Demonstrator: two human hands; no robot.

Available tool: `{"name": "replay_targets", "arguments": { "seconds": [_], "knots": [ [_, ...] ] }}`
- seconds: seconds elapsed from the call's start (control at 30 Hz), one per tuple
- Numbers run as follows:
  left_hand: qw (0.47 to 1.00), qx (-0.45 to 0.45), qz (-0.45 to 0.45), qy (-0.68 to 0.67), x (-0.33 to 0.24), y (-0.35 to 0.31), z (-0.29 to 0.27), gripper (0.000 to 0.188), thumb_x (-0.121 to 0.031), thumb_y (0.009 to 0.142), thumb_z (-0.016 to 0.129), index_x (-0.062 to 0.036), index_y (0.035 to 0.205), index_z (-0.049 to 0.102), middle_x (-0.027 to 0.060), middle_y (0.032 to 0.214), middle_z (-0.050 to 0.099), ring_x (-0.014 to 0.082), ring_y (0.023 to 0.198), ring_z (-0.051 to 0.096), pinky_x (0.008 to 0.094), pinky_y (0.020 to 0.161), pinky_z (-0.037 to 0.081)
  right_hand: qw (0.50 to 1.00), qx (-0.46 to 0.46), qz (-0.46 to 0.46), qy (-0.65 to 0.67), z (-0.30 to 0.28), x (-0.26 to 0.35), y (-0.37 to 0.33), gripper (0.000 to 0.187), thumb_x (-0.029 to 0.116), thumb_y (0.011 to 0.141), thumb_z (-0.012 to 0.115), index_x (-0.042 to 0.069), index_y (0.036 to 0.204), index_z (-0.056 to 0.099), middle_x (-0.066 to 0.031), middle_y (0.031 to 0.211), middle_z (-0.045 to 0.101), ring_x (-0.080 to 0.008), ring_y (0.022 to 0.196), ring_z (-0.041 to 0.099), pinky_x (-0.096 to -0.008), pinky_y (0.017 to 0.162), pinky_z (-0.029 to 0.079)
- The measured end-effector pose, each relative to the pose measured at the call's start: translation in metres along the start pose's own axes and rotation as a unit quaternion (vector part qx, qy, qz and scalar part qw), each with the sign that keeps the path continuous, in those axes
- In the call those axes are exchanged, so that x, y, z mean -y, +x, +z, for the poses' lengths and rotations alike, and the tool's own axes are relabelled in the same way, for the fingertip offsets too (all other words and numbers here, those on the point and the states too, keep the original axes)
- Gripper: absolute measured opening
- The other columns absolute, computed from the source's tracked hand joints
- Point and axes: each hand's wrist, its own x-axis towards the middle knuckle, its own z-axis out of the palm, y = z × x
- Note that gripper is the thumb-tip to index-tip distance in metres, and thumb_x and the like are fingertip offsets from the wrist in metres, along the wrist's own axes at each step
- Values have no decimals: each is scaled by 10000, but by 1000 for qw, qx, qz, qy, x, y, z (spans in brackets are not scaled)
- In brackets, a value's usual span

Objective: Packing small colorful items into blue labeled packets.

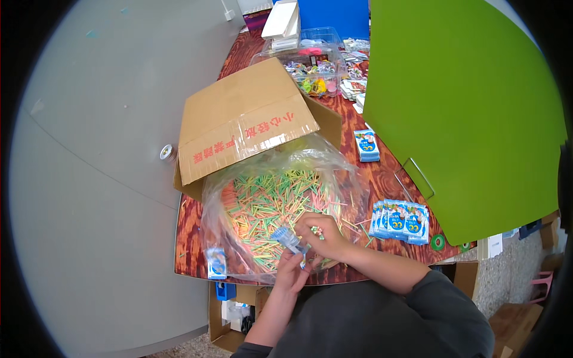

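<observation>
My left hand [290, 273] is closed on the lower part of a small blue-and-clear packet [287, 237], which tilts up to the left. Right beside it, my right hand [325, 240] grips a bundle of thin pastel sticks [317, 231]; their pale, pink and green ends show at the fist. Both hands are over the near edge of a big clear plastic bag [212, 224]. Loose green, pink, yellow and orange sticks [268, 200] fill the opened bag. Whether any sticks are inside the packet I cannot tell.
A cardboard box [245, 113] lies behind the bag on the wood-patterned table [190, 238]. Blue-and-white packets [399, 221] are fanned out at right, with a stack [366, 146] farther back and one packet [216, 262] at left. A green panel [465, 119] borders the right side.
</observation>
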Motion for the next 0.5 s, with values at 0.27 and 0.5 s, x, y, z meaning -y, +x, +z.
{"name": "replay_targets", "arguments": {
  "seconds": [0.27, 0.5],
  "knots": [
    [996, 30, 17, -87, 0, -2, -2, 417, -174, 839, 757, -93, 1211, 587, 33, 1219, 624, 235, 1198, 561, 467, 1103, 394, 990, 44, -102, -92, 1, -2, -2, 107, 92, 912, 635, -11, 889, 655, -126, 837, 632, -303, 781, 625, -383, 692, 492],
    [997, 60, 37, -42, -5, -7, 10, 390, -208, 794, 803, -93, 1119, 620, 23, 1159, 626, 201, 1165, 566, 404, 1053, 414, 990, 20, -91, -108, 4, -4, -4, 111, 106, 894, 668, 1, 861, 656, -115, 789, 620, -299, 773, 618, -395, 681, 485]
  ]
}}
